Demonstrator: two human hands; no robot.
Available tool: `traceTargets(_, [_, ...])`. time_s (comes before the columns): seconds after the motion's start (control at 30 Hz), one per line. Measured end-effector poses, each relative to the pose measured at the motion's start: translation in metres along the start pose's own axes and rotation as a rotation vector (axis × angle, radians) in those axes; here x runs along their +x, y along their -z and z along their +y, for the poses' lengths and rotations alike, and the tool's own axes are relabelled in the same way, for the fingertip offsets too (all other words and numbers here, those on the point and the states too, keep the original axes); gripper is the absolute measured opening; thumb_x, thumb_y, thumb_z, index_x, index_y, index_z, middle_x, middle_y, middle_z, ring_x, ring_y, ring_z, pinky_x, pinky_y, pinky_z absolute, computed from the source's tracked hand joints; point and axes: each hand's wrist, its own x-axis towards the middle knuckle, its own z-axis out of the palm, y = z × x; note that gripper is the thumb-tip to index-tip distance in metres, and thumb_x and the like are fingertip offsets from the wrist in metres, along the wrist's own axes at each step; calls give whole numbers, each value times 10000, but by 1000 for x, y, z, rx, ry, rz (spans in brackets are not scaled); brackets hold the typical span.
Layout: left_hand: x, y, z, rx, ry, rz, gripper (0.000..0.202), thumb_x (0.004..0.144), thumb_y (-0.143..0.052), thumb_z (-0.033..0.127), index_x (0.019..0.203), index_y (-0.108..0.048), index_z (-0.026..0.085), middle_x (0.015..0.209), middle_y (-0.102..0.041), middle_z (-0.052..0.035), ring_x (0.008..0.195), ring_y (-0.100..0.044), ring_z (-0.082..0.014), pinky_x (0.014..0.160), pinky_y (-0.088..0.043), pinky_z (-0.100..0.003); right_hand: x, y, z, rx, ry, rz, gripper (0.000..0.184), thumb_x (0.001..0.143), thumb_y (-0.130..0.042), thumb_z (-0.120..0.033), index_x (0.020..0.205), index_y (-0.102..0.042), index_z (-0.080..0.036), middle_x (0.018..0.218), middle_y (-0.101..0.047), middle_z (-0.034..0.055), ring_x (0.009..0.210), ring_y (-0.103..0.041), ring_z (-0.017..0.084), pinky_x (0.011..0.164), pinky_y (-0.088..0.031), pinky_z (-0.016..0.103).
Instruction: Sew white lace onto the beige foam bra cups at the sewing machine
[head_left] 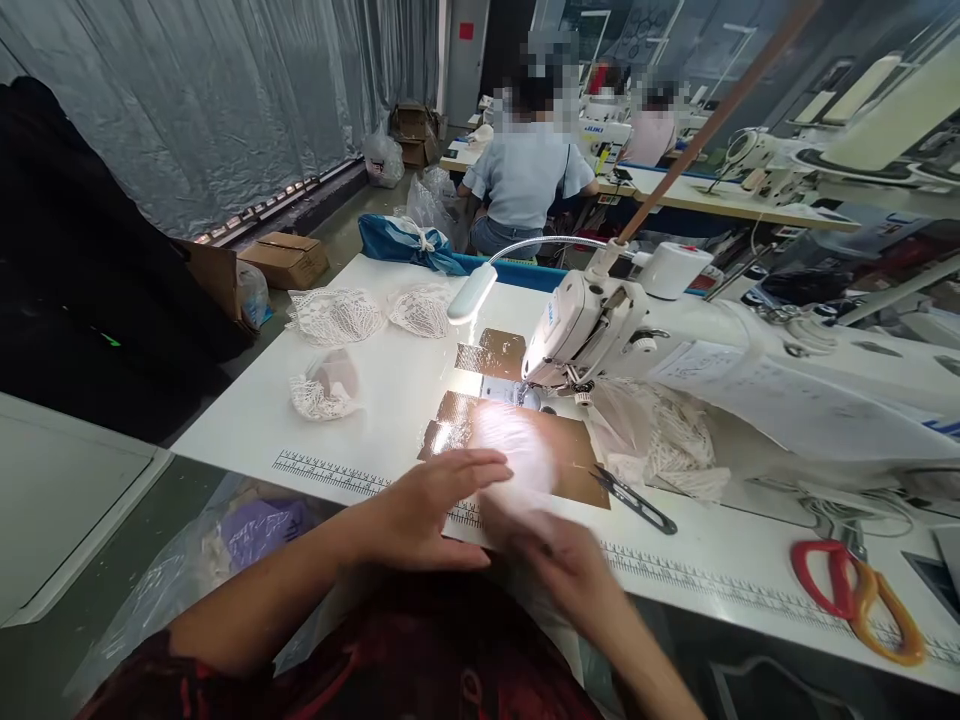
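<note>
A pale white fabric piece (517,450), smeared by motion and glare, is held up in front of the sewing machine (585,330). My right hand (566,565) is blurred, with its fingers closed on the fabric's lower edge. To the left, my left hand (427,510) has its fingers stretched out and its thumb apart; the fingertips are at the fabric's left side. Beneath the fabric lies a brown taped plate (577,455) on the white table (397,390). Thread snips (637,500) rest just right of the plate.
Cup-shaped white lace pieces (337,315) lie on the table's left. More lace (675,440) is bunched behind the machine arm. Scissors with red and orange handles (859,600) lie at right. A lamp (472,293) hangs low by the needle. A person (521,180) sits ahead.
</note>
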Motion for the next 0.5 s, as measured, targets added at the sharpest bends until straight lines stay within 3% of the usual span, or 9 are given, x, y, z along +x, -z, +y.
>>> traceTargets(0.07, [2, -2, 3, -69, 42, -133, 594, 755, -687, 269, 1308, -482, 197, 1211, -610, -89, 1066, -586, -228, 922, -454, -315, 24, -15, 11, 8, 39, -68, 207, 891, -529, -325, 789, -660, -203, 730, -678, 1, 682, -616, 168, 650, -495, 280])
traceTargets(0.13, [0, -4, 0, -136, 142, -175, 379, 786, -611, 199, 1164, -582, 190, 983, -677, -27, 851, -628, -169, 748, -477, -240, 31, -18, 12, -53, 132, 6, 116, 855, -556, -260, 783, -636, -218, 751, -684, 12, 655, -617, 162, 604, -476, 265])
traceTargets(0.2, [-6, -3, -9, -120, 252, -58, 209, 805, -545, 156, 991, -639, 172, 859, -669, -6, 768, -607, -148, 686, -450, -222, 25, -10, 5, -170, 268, 196, 50, 784, -616, -202, 804, -612, -247, 790, -691, 17, 660, -628, 169, 572, -462, 260])
traceTargets(0.3, [-17, 1, -18, -80, 402, 161, 134, 842, -517, 189, 850, -645, 149, 816, -661, -19, 758, -589, -154, 696, -437, -241, 13, 10, -7, -256, 361, 539, 191, 725, -679, -162, 853, -598, -279, 838, -682, 23, 727, -632, 191, 588, -450, 270])
traceTargets(0.37, [-21, 6, -15, -262, 431, 117, 200, 881, -510, 280, 852, -646, 136, 807, -661, -32, 744, -596, -158, 676, -449, -243, 14, 19, -10, -259, 270, 660, 140, 746, -682, -187, 826, -604, -271, 848, -671, 28, 746, -614, 190, 608, -438, 274])
traceTargets(0.4, [-23, 8, -11, -405, 410, 19, 241, 889, -513, 326, 871, -652, 130, 812, -663, -41, 755, -606, -168, 674, -461, -246, 18, 21, -9, -234, 195, 619, 80, 768, -671, -217, 799, -611, -260, 843, -667, 31, 743, -604, 185, 619, -434, 274])
traceTargets(0.43, [-23, 10, -5, -556, 375, -104, 270, 881, -531, 364, 906, -660, 128, 827, -666, -51, 777, -618, -180, 673, -472, -248, 23, 21, -6, -178, 107, 489, 38, 795, -651, -255, 774, -620, -246, 829, -664, 32, 740, -598, 181, 629, -434, 273])
traceTargets(0.5, [-20, 12, 6, -790, 314, -309, 357, 829, -611, 396, 1088, -642, 151, 930, -668, -71, 813, -632, -192, 649, -486, -241, 33, 16, 3, 54, -78, 118, 136, 835, -612, -338, 777, -648, -221, 769, -651, 21, 695, -582, 164, 622, -434, 264])
